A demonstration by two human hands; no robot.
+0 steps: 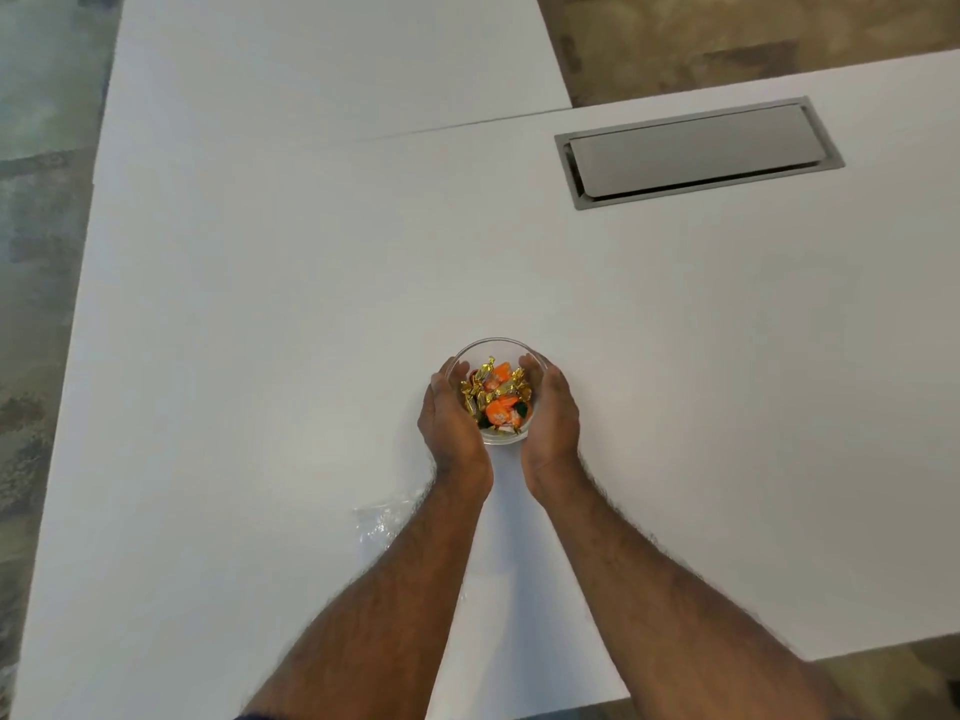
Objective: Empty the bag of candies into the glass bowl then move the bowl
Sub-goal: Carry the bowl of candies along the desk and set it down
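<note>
A small clear glass bowl (pixel 493 348) sits at the middle of the white table, holding several wrapped candies (pixel 497 396) in gold, orange and green. My left hand (pixel 449 420) cups the bowl's left wall and my right hand (pixel 553 415) cups its right wall, fingers curled around the glass. A crumpled clear plastic bag (pixel 382 522) lies flat on the table beside my left forearm, partly hidden under it. Whether the bowl rests on the table or is slightly lifted is not clear.
The white table (pixel 260 304) stretches wide on all sides. A grey metal cable hatch (pixel 696 150) is set into it at the far right. A seam joins a second tabletop (pixel 337 59) behind. The table's edges drop off at the left and near right.
</note>
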